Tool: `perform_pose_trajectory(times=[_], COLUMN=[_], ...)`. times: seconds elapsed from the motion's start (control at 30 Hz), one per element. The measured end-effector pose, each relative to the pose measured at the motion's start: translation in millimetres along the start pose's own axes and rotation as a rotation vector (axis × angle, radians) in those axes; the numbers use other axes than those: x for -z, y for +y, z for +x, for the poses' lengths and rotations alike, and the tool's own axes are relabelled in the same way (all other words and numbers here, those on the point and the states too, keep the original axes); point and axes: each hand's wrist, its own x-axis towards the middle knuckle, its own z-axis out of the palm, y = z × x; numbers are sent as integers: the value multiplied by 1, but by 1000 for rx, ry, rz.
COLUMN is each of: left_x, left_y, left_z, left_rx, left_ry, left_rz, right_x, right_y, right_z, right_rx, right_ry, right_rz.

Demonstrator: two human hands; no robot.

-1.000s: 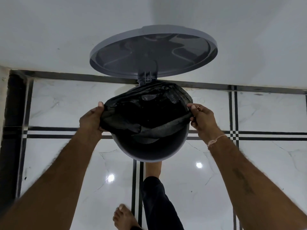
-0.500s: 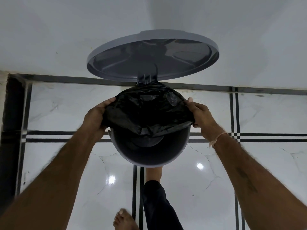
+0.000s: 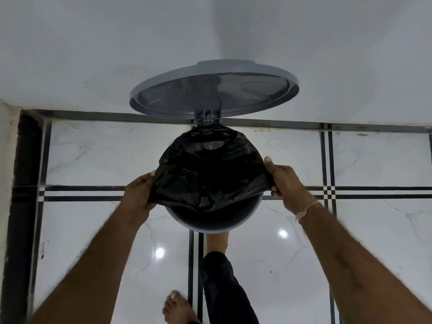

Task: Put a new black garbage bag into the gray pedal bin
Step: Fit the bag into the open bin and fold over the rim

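The gray pedal bin (image 3: 211, 222) stands on the tiled floor below me, its round lid (image 3: 214, 92) swung up against the wall. A crumpled black garbage bag (image 3: 208, 171) lies across the far part of the bin's mouth; the near part of the rim and the dark inside show below it. My left hand (image 3: 138, 192) grips the bag's left edge at the rim. My right hand (image 3: 284, 181) pinches the bag's right edge. A bare foot (image 3: 216, 242) rests at the bin's front, where the pedal is hidden.
A white wall (image 3: 210, 31) rises right behind the bin. The glossy white floor tiles (image 3: 362, 242) carry black stripes, and a dark border (image 3: 22, 195) runs along the left. My other bare foot (image 3: 177, 307) stands on the floor near the bottom.
Both hands have slid toward me along the rim, drawing the bag's near edge further over the opening. The view has tilted, so bin and lid sit lower in frame.
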Motion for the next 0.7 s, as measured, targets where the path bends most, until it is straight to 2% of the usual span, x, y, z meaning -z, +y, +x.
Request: perform_pose_trajectory(times=[0.13,0.23,0.37,0.53,0.7], left_x=[6,9,11,7,-1], left_y=[-8,-16,-25,-33,-36], left_z=[-5,-17,-31,-43,-53], left_rx=[55,59,45,165,165], left_ry=[-114,-197,-160,25,16], left_rz=[-196,-235,-313,-272,-361], right_x=[-7,-13,-19,-22,-26], right_y=[19,28,36,53,62], right_z=[-18,-24,-29,-39,-47], right_rx=[5,-24,-38,-67,-134], right_ry=[39,93,187,245,239], right_rz=[193,307,383,379,511])
